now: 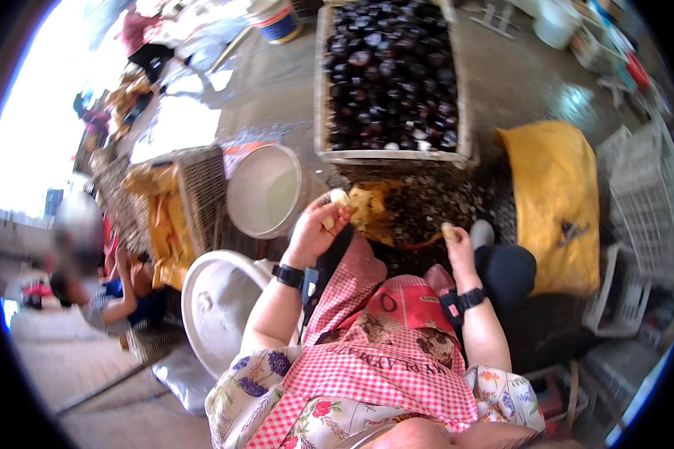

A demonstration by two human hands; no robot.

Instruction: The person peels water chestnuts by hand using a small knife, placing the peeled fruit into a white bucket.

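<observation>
In my left hand (pixel 318 228), with fingers closed, is a pale peeled piece (pixel 340 197) that looks like a peeled water chestnut. This hand is beside the rim of a white bucket (pixel 301 191). My right hand (pixel 459 247) is closed above my right knee; whatever it pinches is too small to make out. Between and beyond the hands lies a yellow-lined container (pixel 368 213) with dark peel scraps (pixel 434 206) heaped in it. Farther ahead, a pale crate (pixel 397 156) is filled with shiny dark round water chestnuts (pixel 389 75), a few white bits among them.
A white lidded tub (pixel 210 299) stands close on my left, near a wicker-like crate (pixel 202 187) with yellow lining. On my right are a yellow sack-covered block (pixel 558 202) and grey plastic crates (pixel 644 202). A co-worker (pixel 116 303) sits at left; another person (pixel 146 41) is farther off.
</observation>
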